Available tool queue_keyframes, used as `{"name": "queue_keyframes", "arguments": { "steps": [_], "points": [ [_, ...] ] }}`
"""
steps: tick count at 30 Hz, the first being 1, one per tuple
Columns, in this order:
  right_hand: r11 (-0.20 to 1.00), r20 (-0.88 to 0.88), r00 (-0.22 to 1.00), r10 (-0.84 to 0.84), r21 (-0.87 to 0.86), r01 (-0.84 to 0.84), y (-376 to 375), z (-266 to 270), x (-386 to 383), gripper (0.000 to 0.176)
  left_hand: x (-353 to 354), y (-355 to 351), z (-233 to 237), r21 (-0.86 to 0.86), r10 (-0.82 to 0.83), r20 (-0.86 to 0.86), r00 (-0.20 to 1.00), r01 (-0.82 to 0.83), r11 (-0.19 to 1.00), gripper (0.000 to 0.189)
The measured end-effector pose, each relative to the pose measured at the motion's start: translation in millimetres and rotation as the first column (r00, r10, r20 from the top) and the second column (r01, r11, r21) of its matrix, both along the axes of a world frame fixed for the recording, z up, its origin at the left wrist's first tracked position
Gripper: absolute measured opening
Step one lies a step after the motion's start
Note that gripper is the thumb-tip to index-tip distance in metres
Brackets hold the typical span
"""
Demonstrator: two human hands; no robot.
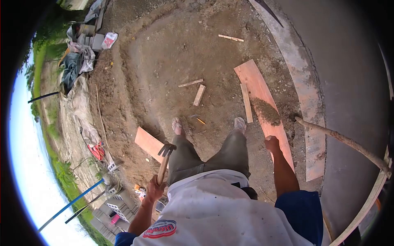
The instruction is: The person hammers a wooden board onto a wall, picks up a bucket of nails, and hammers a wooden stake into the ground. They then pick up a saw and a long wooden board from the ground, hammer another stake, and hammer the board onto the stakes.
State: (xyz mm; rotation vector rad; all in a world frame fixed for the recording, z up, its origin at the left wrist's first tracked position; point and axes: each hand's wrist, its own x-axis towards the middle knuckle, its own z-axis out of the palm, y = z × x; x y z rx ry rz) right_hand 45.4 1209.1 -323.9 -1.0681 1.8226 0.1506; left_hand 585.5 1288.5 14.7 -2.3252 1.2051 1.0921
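My left hand (pixel 154 190) is wrapped round the wooden handle of a claw hammer (pixel 162 170). The hammer's dark head is up, beside my left thigh. My right hand (pixel 271 144) is a closed fist over the reddish wooden plank (pixel 256 80); anything inside it is hidden. A heap of wet mud or mortar (pixel 266 112) lies on that plank. Against the plank's left side rests a narrow wood strip (pixel 246 102). On the dirt between my feet are a yellow pencil-like stick (pixel 200 121) and a small dark nail-like piece (pixel 193 116).
Another board (pixel 147 141) lies by my left foot. Small wood scraps (pixel 199 95) are scattered ahead. On the right, form boards (pixel 305 88) edge smooth grey concrete (pixel 349 82), and a rough wooden pole (pixel 342 139) slants across them. Tarps (pixel 80 96) and concrete blocks (pixel 119 207) stand left.
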Motion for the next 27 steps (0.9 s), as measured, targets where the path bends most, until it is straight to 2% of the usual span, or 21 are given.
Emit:
{"name": "queue_keyframes", "arguments": {
  "steps": [3,5,7,9,10,11,13,15,16,17,19,22,23,24,25,26,27],
  "points": [
    [0.993,-0.145,0.989,0.005,-0.114,-0.021,-65.4,-49.8,82.3,0.018,24.6,-34.5,-26.1,0.085,-0.016,-0.021,1.000,0.018,0.996,0.035],
    [0.941,0.025,0.995,0.094,-0.328,-0.080,-99.2,-81.3,148.5,0.016,49.0,-60.8,-57.5,0.161,-0.043,-0.059,0.997,0.052,0.986,0.037],
    [0.962,0.099,0.994,0.056,-0.273,-0.027,-109.4,-144.0,221.7,0.014,88.5,-82.4,-113.5,0.221,-0.117,-0.084,0.990,0.133,0.966,0.038],
    [0.985,0.125,0.992,0.032,-0.175,-0.010,-94.2,-230.6,293.0,0.013,116.1,-126.5,-168.7,0.301,-0.154,-0.133,0.979,0.188,0.935,0.041],
    [0.994,0.131,0.991,-0.028,-0.104,0.041,-90.4,-259.4,326.7,0.014,131.7,-144.8,-195.9,0.303,-0.167,-0.169,0.971,0.212,0.929,0.042],
    [0.997,0.140,0.988,-0.068,-0.025,0.072,-79.3,-283.2,361.1,0.016,144.3,-154.7,-214.7,0.358,-0.131,-0.160,0.978,0.181,0.916,0.043],
    [0.991,0.088,0.996,-0.013,0.133,0.001,-66.0,-327.0,417.7,0.020,169.3,-179.5,-246.1,0.451,-0.080,-0.137,0.987,0.134,0.882,0.045],
    [0.970,0.035,0.999,0.010,0.244,-0.018,-63.4,-384.5,461.4,0.020,194.8,-190.9,-254.3,0.360,-0.146,-0.192,0.970,0.208,0.909,0.044],
    [0.951,0.020,0.999,0.033,0.306,-0.037,-54.4,-404.6,480.6,0.021,203.1,-191.3,-256.7,0.368,-0.096,-0.139,0.986,0.141,0.919,0.046],
    [0.958,-0.037,0.995,0.089,0.278,-0.076,-53.1,-417.2,497.2,0.020,213.5,-186.1,-261.9,0.367,-0.048,-0.082,0.996,0.075,0.927,0.048],
    [0.967,-0.165,0.968,0.189,0.201,-0.154,-67.6,-438.1,517.0,0.019,285.1,-116.9,-250.4,0.567,-0.010,-0.083,0.996,0.056,0.822,0.090],
    [0.900,-0.067,0.918,0.390,0.240,-0.364,-63.5,-461.1,521.1,0.020,254.1,-186.2,-262.3,0.754,-0.105,0.055,0.993,0.027,0.657,0.066],
    [0.908,-0.063,0.922,0.381,0.214,-0.361,-67.6,-462.6,518.1,0.022,271.3,-169.2,-264.5,0.606,-0.316,-0.077,0.946,0.296,0.739,0.062],
    [0.915,-0.058,0.926,0.373,0.188,-0.357,-72.6,-463.3,515.1,0.023,297.9,-134.8,-260.8,0.399,-0.532,-0.150,0.834,0.543,0.739,0.058],
    [0.950,-0.067,0.956,0.284,0.156,-0.271,-69.2,-454.1,514.1,0.025,314.3,-118.7,-259.4,0.168,-0.727,-0.156,0.669,0.743,0.648,0.054],
    [0.975,-0.067,0.979,0.192,0.128,-0.183,-71.0,-441.7,512.6,0.026,302.7,-144.5,-264.7,0.060,-0.730,-0.307,0.611,0.777,0.626,0.043],
    [0.968,0.028,0.994,0.107,0.225,-0.111,-79.4,-429.1,507.3,0.029,284.3,-166.9,-265.9,0.141,-0.492,-0.298,0.818,0.547,0.825,0.040]
  ]
}}
